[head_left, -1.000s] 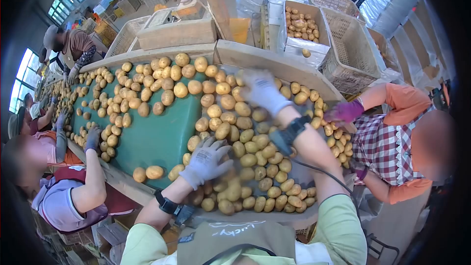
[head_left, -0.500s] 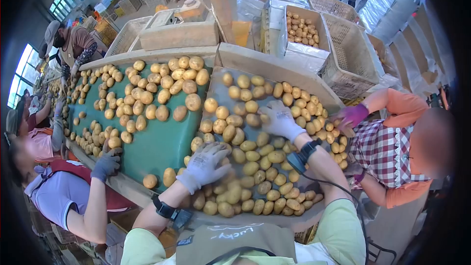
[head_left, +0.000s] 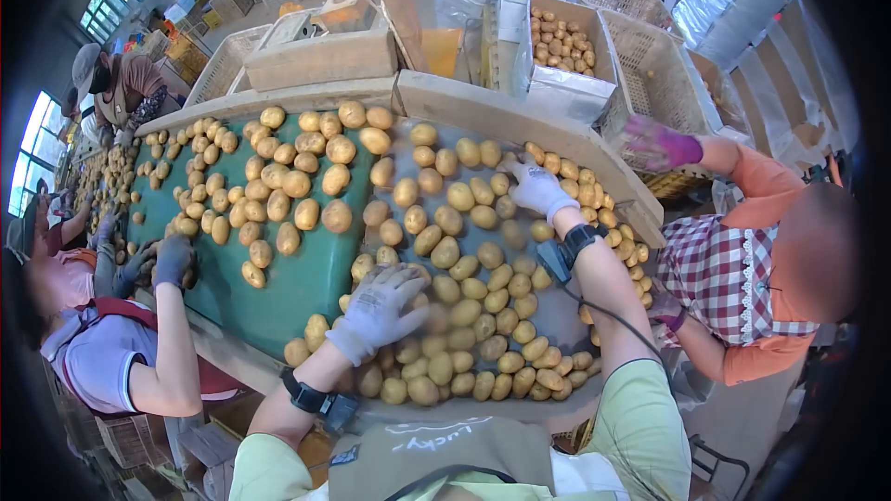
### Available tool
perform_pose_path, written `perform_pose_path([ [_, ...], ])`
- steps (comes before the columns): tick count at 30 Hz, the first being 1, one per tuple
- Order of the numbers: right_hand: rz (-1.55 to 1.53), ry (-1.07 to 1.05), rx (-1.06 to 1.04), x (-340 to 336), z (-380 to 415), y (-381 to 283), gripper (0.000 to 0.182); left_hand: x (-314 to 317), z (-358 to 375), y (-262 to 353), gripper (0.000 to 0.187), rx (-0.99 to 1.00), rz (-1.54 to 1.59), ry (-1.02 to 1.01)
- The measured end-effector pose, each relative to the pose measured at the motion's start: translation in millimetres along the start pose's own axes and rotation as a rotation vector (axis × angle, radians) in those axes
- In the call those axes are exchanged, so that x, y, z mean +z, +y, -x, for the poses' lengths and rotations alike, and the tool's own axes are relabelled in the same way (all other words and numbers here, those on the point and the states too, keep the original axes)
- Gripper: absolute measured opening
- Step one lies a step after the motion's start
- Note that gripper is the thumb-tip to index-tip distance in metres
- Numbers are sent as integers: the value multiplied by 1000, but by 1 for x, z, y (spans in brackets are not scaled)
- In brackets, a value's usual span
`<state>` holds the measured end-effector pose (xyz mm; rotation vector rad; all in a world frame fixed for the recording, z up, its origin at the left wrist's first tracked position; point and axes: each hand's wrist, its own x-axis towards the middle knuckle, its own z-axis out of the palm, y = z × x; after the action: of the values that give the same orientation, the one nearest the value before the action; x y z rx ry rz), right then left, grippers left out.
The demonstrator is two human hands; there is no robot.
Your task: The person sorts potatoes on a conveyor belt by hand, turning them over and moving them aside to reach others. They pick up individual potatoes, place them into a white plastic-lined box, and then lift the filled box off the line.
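My left hand (head_left: 379,308), in a pale glove, lies over potatoes near the lower left of the grey sorting surface (head_left: 566,315), its fingers spread and gripping nothing. Farther up and to the right, my right hand (head_left: 536,187), also gloved, rests against potatoes with its fingers stretched out. Between my hands spread many loose potatoes (head_left: 467,288), some blurred by motion. A denser band of potatoes (head_left: 594,195) runs along the right side, just beyond my right hand. Dark bands with small boxes are strapped to both my wrists.
A green conveyor belt (head_left: 306,288) carrying potatoes adjoins on the left, where gloved co-workers stand. At right, a person in a checked apron (head_left: 710,269) raises a purple-gloved hand (head_left: 664,144) near a plastic crate (head_left: 640,65). Behind the wooden rim (head_left: 520,121) stands a potato-filled box (head_left: 571,83).
My right hand has moved away from me across the surface; my left has shifted slightly left. Potatoes have shifted. The right co-worker's hand has risen toward the crate; the left co-worker's has moved left.
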<state>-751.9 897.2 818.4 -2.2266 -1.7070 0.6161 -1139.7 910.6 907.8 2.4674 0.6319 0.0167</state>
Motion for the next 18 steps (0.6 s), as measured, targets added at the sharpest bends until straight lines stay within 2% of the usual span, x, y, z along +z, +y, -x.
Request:
perform_pose_path([
  [1,-45,-135,130,-13,3,-8,55,1,1,-1,50,11,-17,11],
  [3,-114,-155,134,-3,8,16,54,4,0,-1,50,46,-39,13],
  [5,-149,128,-23,10,30,29,51,4,-1,1,48,22,-15,35],
  [6,-193,258,-27,19,42,32,37,4,-5,1,48,27,-11,38],
  [7,-189,251,-25,10,55,24,37,4,-6,2,48,18,-18,26],
  [9,-1,209,-254,-16,75,10,34,5,-8,5,48,-1,-20,16],
  [10,113,253,-458,-23,72,8,32,5,-9,6,48,7,-25,21],
  [12,238,522,-358,-50,52,12,38,8,-8,4,47,35,-46,35],
  [13,193,617,-50,-57,38,24,45,9,-6,4,47,37,-50,22],
  [15,224,825,-13,-69,20,34,51,7,-8,5,47,16,-28,19],
  [17,-54,459,-121,-40,15,29,56,4,-7,6,49,4,-45,18],
  [18,-124,356,-100,-15,30,5,60,4,-5,6,49,26,-58,33],
])
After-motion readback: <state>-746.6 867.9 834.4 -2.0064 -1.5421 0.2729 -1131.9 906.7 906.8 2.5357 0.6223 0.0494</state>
